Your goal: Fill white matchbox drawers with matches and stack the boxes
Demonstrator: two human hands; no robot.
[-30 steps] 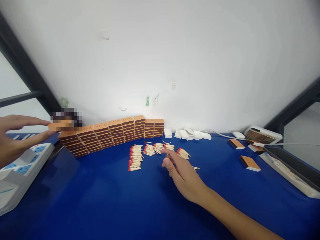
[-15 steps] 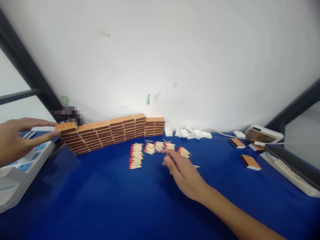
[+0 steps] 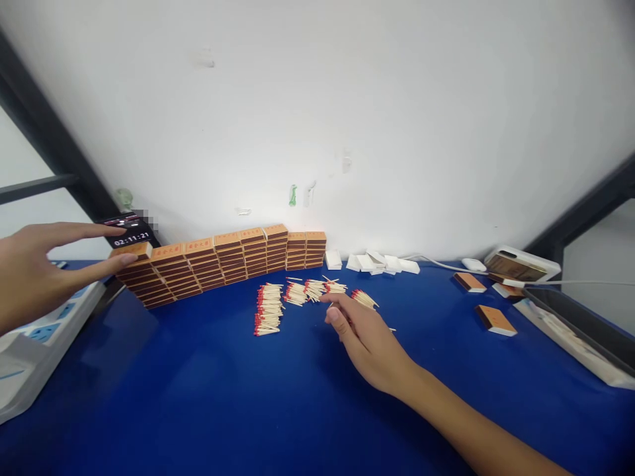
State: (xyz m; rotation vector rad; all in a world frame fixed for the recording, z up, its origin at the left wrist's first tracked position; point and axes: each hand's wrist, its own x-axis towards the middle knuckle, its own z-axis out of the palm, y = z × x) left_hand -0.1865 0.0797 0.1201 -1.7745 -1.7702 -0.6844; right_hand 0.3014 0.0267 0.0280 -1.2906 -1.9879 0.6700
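Observation:
My left hand (image 3: 54,268) is at the far left end of a row of stacked matchboxes (image 3: 225,258). Its thumb lies over the front of the top matchbox (image 3: 131,251), while the forefinger is lifted clear above it. The hand is open. Over the blue table, my right hand (image 3: 364,340) hovers with loosely bent fingers and a gap between thumb and forefinger; I see nothing held in it. Just beyond its fingertips are small piles of red-tipped matches (image 3: 314,289). A longer pile of matches (image 3: 268,309) lies to their left. The hand partly covers another match pile (image 3: 364,299).
White inner trays (image 3: 381,262) lie against the wall. On the right are loose matchboxes (image 3: 496,320), a white earphone case (image 3: 473,265), a power bank with a cable (image 3: 520,263) and a dark container (image 3: 580,330). A power strip (image 3: 47,330) and a phone timer (image 3: 131,235) are at left.
My left forefinger has lifted and spread from the thumb, letting go of the top left matchbox, which sits on its stack. My right hand has hardly moved.

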